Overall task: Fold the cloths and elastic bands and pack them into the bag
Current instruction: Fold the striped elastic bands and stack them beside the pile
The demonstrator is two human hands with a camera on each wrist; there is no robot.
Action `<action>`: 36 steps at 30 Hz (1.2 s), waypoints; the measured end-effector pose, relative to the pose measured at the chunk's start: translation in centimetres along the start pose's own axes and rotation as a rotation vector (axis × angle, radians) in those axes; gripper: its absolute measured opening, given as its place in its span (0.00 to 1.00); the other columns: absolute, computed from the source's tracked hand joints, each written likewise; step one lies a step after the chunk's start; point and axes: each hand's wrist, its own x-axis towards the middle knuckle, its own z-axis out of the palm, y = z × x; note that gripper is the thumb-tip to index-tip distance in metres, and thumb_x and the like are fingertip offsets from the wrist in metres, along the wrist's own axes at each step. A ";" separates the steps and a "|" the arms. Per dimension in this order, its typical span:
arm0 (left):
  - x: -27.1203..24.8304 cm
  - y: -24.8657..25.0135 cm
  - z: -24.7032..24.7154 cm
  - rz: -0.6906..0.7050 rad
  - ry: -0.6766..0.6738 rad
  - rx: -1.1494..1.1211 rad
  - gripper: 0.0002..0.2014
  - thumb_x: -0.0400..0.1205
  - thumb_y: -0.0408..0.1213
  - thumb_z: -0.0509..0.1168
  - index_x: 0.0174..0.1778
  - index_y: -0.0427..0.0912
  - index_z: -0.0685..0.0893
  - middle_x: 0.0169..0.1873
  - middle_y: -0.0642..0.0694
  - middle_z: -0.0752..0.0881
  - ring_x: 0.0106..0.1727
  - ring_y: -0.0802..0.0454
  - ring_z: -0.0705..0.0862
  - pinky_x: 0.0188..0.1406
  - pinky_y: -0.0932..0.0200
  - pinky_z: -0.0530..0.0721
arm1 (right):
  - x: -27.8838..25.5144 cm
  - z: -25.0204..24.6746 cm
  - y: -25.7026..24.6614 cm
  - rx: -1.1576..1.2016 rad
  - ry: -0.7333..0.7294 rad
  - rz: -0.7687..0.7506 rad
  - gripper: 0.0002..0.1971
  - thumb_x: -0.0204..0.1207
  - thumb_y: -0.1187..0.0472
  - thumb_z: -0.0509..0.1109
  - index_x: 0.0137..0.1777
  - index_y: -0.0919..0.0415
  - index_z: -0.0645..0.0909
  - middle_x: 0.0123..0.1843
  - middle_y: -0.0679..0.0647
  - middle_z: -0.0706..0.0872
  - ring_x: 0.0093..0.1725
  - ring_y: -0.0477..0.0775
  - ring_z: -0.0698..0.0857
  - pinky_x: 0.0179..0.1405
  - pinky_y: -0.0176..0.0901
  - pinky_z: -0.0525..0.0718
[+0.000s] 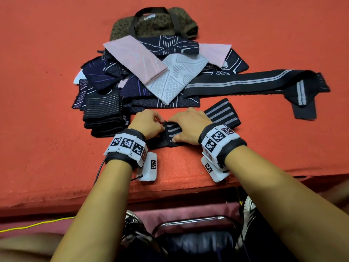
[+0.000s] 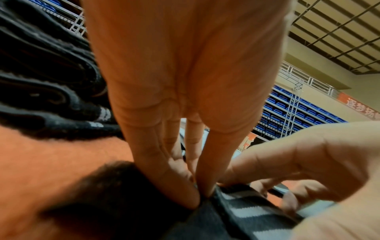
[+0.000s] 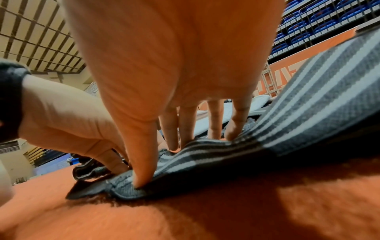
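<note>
While I watch the feed, the orange table (image 1: 47, 72) has the bag (image 1: 151, 25) at the back w/ the cloth pile (image 1: 151, 72) in front. Striped band (image 1: 222, 116) lies near edge; left hand (image 1: 146, 124) pinches its end, right hand (image 1: 188, 127) presses it flat, fingers spread.

The head camera looks steeply down and forward over the orange felt-covered worktop (image 1: 47, 91), taking in both forearms. Each wrist camera sits very low, close behind its own palm, facing along the fingers and up toward a ceiling. All three views share the black grey-striped elastic band (image 1: 171, 130) (image 2: 244, 211) (image 3: 226, 151).
</note>
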 end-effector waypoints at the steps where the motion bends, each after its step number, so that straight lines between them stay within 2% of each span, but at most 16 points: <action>1: 0.0 0.1 0.0 0.000 0.003 0.002 0.06 0.78 0.32 0.69 0.47 0.47 0.86 0.35 0.51 0.87 0.31 0.61 0.83 0.25 0.77 0.73 | 0.1 0.1 -0.1 -0.012 0.006 0.006 0.29 0.72 0.38 0.73 0.72 0.43 0.76 0.68 0.46 0.82 0.69 0.58 0.72 0.67 0.60 0.71; 4: 0.0 0.1 0.1 -0.014 -0.008 -0.017 0.04 0.77 0.36 0.71 0.47 0.47 0.86 0.38 0.49 0.89 0.33 0.57 0.87 0.31 0.69 0.78 | 0.2 0.4 -0.1 -0.019 0.018 0.019 0.31 0.72 0.37 0.72 0.75 0.45 0.75 0.71 0.47 0.77 0.71 0.58 0.71 0.68 0.60 0.70; 9: 0.3 -0.3 0.5 -0.023 -0.021 -0.003 0.06 0.78 0.43 0.73 0.42 0.45 0.85 0.34 0.49 0.87 0.31 0.55 0.83 0.31 0.63 0.76 | 0.2 0.4 0.1 -0.009 0.027 0.073 0.34 0.70 0.35 0.72 0.76 0.43 0.74 0.72 0.51 0.72 0.73 0.58 0.69 0.68 0.58 0.68; 13: 0.8 -0.8 0.9 -0.021 -0.026 0.024 0.10 0.81 0.45 0.71 0.37 0.45 0.83 0.33 0.49 0.85 0.34 0.52 0.81 0.34 0.60 0.75 | 0.1 0.6 0.2 -0.015 0.065 0.116 0.30 0.73 0.35 0.70 0.74 0.43 0.75 0.71 0.52 0.72 0.72 0.58 0.69 0.70 0.58 0.68; 16: 0.8 -0.8 1.0 -0.009 -0.014 0.043 0.11 0.82 0.46 0.70 0.39 0.44 0.83 0.33 0.49 0.85 0.33 0.54 0.80 0.33 0.60 0.74 | 0.1 0.7 0.2 -0.007 0.074 0.142 0.28 0.75 0.36 0.69 0.73 0.43 0.74 0.71 0.53 0.71 0.72 0.58 0.68 0.71 0.59 0.67; 18: 0.7 -0.9 0.9 0.007 -0.008 0.048 0.10 0.82 0.45 0.70 0.39 0.45 0.82 0.34 0.50 0.85 0.32 0.56 0.80 0.31 0.61 0.74 | 0.1 0.6 0.2 0.003 0.077 0.157 0.25 0.77 0.39 0.67 0.73 0.43 0.75 0.71 0.54 0.71 0.72 0.59 0.69 0.71 0.59 0.68; 20: 0.7 -0.9 1.0 0.021 -0.006 0.068 0.10 0.83 0.45 0.69 0.39 0.45 0.83 0.35 0.50 0.85 0.33 0.57 0.80 0.30 0.63 0.73 | 0.1 0.4 0.3 0.033 0.087 0.168 0.20 0.81 0.49 0.65 0.72 0.45 0.75 0.71 0.55 0.72 0.72 0.60 0.69 0.70 0.58 0.69; 23: 0.8 -0.9 1.1 0.019 -0.004 0.074 0.09 0.83 0.45 0.69 0.40 0.44 0.84 0.38 0.48 0.86 0.36 0.54 0.81 0.33 0.61 0.73 | 0.1 -0.2 0.7 0.087 0.088 0.181 0.19 0.80 0.59 0.63 0.71 0.48 0.78 0.69 0.56 0.75 0.70 0.61 0.71 0.68 0.56 0.72; 27: 0.8 -0.8 1.3 0.014 0.065 0.064 0.09 0.83 0.44 0.68 0.40 0.44 0.83 0.41 0.47 0.86 0.43 0.50 0.82 0.42 0.62 0.72 | -0.2 -0.5 0.7 0.154 0.130 0.181 0.17 0.79 0.60 0.64 0.67 0.50 0.80 0.67 0.57 0.77 0.70 0.62 0.72 0.66 0.56 0.77; 32: 1.1 -0.7 1.1 0.052 0.169 0.113 0.07 0.81 0.42 0.68 0.39 0.45 0.81 0.36 0.50 0.83 0.44 0.48 0.81 0.44 0.59 0.70 | -0.2 -0.2 -0.9 0.196 0.078 0.100 0.17 0.76 0.62 0.69 0.64 0.48 0.83 0.63 0.57 0.77 0.66 0.61 0.76 0.63 0.56 0.81; 34: 1.2 -0.6 1.0 0.073 0.159 0.120 0.05 0.80 0.41 0.70 0.43 0.45 0.81 0.40 0.48 0.83 0.47 0.46 0.82 0.45 0.58 0.72 | -0.2 0.2 -1.4 0.198 0.049 0.072 0.18 0.77 0.63 0.68 0.67 0.52 0.81 0.64 0.57 0.78 0.66 0.60 0.77 0.64 0.56 0.80; 36: 1.1 -0.5 1.0 0.089 0.113 0.106 0.10 0.77 0.39 0.74 0.51 0.45 0.81 0.44 0.48 0.83 0.49 0.48 0.81 0.47 0.59 0.72 | -0.3 0.3 -1.5 0.203 0.058 0.082 0.19 0.78 0.64 0.67 0.68 0.55 0.79 0.64 0.57 0.77 0.66 0.60 0.77 0.63 0.56 0.80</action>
